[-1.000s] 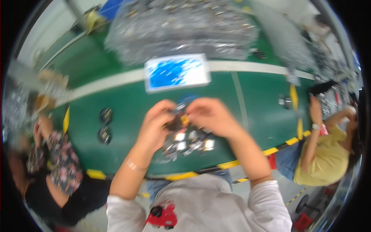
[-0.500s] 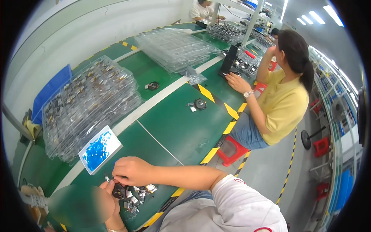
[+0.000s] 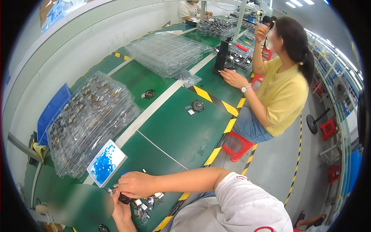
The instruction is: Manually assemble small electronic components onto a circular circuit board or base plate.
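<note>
Both hands pinched one small black part at the green bench's near edge.
Left to right: a stack of clear trays [image 3: 89,123], the left hand [image 3: 123,210] below and right hand [image 3: 135,185] above closed on the black part [image 3: 124,198], loose metal pieces [image 3: 145,203] just beside.

Both hands, the right hand [image 3: 133,184] and the left hand [image 3: 123,208], close on a small dark part [image 3: 124,198] over the green bench [image 3: 177,131] (loose metal pieces [image 3: 145,203] just beside).
</note>
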Demonstrator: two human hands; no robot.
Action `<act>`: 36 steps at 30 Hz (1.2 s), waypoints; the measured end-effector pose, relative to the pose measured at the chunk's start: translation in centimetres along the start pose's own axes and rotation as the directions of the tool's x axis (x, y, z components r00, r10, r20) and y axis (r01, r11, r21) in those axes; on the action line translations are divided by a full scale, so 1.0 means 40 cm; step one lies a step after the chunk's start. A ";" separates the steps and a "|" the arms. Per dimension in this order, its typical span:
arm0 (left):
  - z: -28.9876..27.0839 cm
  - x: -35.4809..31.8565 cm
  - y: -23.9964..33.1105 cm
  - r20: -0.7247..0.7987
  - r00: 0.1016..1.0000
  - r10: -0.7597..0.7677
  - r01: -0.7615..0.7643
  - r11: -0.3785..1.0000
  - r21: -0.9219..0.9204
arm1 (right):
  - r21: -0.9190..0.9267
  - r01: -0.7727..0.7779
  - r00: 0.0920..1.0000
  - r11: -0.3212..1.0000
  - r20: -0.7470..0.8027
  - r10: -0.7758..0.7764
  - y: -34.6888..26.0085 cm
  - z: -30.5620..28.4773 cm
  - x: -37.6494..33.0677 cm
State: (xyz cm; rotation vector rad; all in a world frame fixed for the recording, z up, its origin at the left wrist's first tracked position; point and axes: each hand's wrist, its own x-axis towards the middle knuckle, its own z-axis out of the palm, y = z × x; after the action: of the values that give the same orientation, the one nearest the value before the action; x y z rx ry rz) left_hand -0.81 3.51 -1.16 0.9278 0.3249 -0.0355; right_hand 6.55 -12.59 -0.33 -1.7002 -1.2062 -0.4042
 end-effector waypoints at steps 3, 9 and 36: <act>-0.002 -0.001 0.001 -0.008 1.000 0.003 -0.002 1.000 0.029 | 0.119 -0.083 0.995 0.989 0.067 0.075 -0.001 -0.009 0.000; 0.001 -0.007 0.000 -0.017 1.000 0.025 -0.025 1.000 0.014 | 0.100 -0.076 0.996 0.992 0.044 0.072 0.001 -0.011 0.012; -0.016 -0.006 0.053 -0.113 0.994 -0.005 0.006 1.000 0.009 | -0.235 -0.200 0.954 0.951 0.174 0.244 0.101 -0.065 0.030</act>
State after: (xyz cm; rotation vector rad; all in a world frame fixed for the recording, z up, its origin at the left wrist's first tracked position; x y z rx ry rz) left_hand -0.87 5.28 0.21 0.9402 0.4325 0.0108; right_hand 11.21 -14.30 -0.35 -2.0820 -1.1267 -0.2337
